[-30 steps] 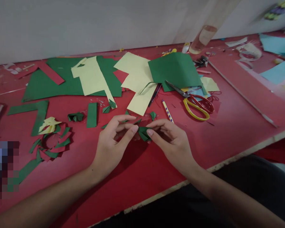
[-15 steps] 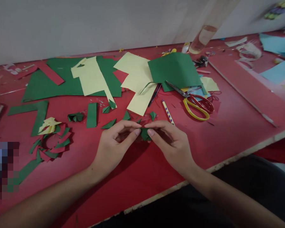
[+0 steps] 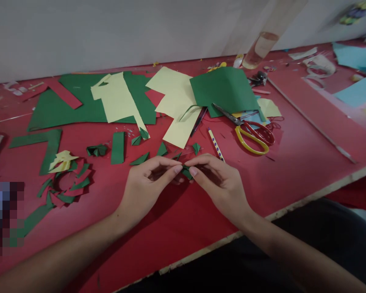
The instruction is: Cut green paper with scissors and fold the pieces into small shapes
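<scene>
Between my fingertips is a small folded piece of green paper (image 3: 187,172), mostly covered by the fingers. My left hand (image 3: 151,179) pinches its left side with thumb and forefinger. On the other side, my right hand (image 3: 221,181) pinches it too, thumb toward me. Just beyond the hands lie several small folded green pieces, one a green triangle (image 3: 162,149) and another a little green fold (image 3: 196,148). A flat green strip (image 3: 118,147) rests farther left. At the left sits a red and green paper wreath (image 3: 64,185) with a yellow folded bow (image 3: 63,161) on it.
Scissors with red and yellow handles (image 3: 253,136) lie right of the dotted pen (image 3: 216,144). Green sheet (image 3: 224,91) and cream paper (image 3: 175,101) spread along the back. A clear bottle (image 3: 259,51) leans by the wall. The red table's edge (image 3: 201,254) runs nearest me.
The green piece shows less between my fingertips and looks folded or turned smaller. Both hands stay in nearly the same place, still pinching it.
</scene>
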Motion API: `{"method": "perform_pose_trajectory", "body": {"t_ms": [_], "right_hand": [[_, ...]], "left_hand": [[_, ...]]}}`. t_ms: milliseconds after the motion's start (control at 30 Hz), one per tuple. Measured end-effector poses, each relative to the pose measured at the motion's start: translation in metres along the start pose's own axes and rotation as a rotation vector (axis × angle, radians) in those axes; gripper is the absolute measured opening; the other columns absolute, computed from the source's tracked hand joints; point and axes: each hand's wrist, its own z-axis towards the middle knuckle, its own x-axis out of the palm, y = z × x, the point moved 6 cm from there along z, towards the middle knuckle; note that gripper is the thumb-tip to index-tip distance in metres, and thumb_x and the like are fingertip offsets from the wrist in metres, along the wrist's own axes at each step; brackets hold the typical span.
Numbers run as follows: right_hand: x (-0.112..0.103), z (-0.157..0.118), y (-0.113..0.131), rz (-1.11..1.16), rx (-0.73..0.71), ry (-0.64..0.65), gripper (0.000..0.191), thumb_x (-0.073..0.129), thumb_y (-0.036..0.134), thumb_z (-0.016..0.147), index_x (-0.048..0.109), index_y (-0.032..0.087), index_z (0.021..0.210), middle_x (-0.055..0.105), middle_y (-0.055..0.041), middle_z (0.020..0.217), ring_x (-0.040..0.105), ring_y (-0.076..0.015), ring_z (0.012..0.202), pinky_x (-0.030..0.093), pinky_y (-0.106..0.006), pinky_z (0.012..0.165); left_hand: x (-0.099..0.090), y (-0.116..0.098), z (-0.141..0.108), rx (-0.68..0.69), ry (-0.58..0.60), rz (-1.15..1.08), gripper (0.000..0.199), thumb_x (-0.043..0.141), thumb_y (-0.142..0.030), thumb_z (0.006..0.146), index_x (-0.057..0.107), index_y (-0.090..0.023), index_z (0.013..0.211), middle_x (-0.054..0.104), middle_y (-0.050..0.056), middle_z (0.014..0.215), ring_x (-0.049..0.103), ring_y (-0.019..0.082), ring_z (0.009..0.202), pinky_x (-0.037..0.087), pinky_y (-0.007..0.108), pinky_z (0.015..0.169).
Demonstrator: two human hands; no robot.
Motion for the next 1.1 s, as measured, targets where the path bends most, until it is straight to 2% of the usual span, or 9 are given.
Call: {"method": "perform_pose_trajectory", "body": {"t_ms": [167, 400, 567, 700, 900, 1100], "right_hand": [[0.0020, 0.0003, -0.0034, 0.021, 0.029, 0.008, 0.005, 0.067, 0.028, 0.094, 0.071, 0.024, 0.096, 0.071, -0.0005, 0.090, 0.068, -0.0146, 0.079, 0.056, -0.029, 0.071], [0.0017, -0.0008, -0.0104, 0.053, 0.059, -0.039, 0.013, 0.072, 0.023, 0.090, 0.068, 0.026, 0.102, 0.071, 0.0026, 0.086, 0.069, -0.0126, 0.073, 0.057, -0.027, 0.069], [0.0010, 0.0029, -0.0050, 0.101, 0.064, -0.066, 0.010, 0.068, 0.023, 0.094, 0.068, 0.024, 0.104, 0.073, 0.0014, 0.091, 0.071, -0.0110, 0.074, 0.060, -0.024, 0.071], [0.0024, 0.0026, -0.0015, 0.117, 0.085, -0.048, 0.010, 0.061, 0.028, 0.098, 0.067, 0.023, 0.104, 0.071, 0.0013, 0.085, 0.070, -0.0108, 0.070, 0.061, -0.024, 0.068], [0.0033, -0.0009, -0.0070, 0.123, 0.079, -0.043, 0.020, 0.074, 0.025, 0.089, 0.066, 0.026, 0.107, 0.071, 0.0005, 0.097, 0.071, -0.0122, 0.076, 0.062, -0.027, 0.073], [0.0020, 0.0024, -0.0101, 0.167, 0.115, -0.072, 0.012, 0.072, 0.023, 0.089, 0.066, 0.023, 0.100, 0.070, 0.0013, 0.087, 0.069, -0.0113, 0.068, 0.061, -0.026, 0.069]], "left_hand": [[-0.0014, -0.0010, -0.0012, 0.026, -0.023, 0.042, 0.004, 0.074, -0.022, 0.088, 0.075, -0.019, 0.088, 0.077, -0.001, 0.075, 0.074, 0.013, 0.069, 0.063, 0.021, 0.071], [0.0011, -0.0012, -0.0005, 0.049, 0.003, 0.079, 0.004, 0.076, -0.021, 0.086, 0.072, -0.020, 0.084, 0.076, -0.003, 0.080, 0.073, 0.009, 0.076, 0.058, 0.012, 0.073], [0.0006, -0.0003, -0.0005, 0.036, -0.008, 0.039, 0.003, 0.074, -0.021, 0.088, 0.073, -0.020, 0.089, 0.074, -0.003, 0.076, 0.073, 0.011, 0.071, 0.061, 0.016, 0.071], [-0.0004, -0.0011, -0.0016, 0.034, -0.033, 0.051, 0.001, 0.075, -0.021, 0.087, 0.074, -0.021, 0.087, 0.076, -0.002, 0.078, 0.075, 0.013, 0.073, 0.062, 0.020, 0.073], [-0.0029, -0.0033, -0.0024, 0.057, -0.073, 0.120, 0.001, 0.075, -0.022, 0.086, 0.075, -0.022, 0.086, 0.077, -0.001, 0.080, 0.074, 0.014, 0.074, 0.062, 0.021, 0.071], [0.0012, 0.0006, -0.0028, 0.042, -0.009, 0.060, 0.008, 0.078, -0.022, 0.084, 0.076, -0.022, 0.091, 0.078, -0.002, 0.084, 0.075, 0.012, 0.078, 0.061, 0.017, 0.076]]}}
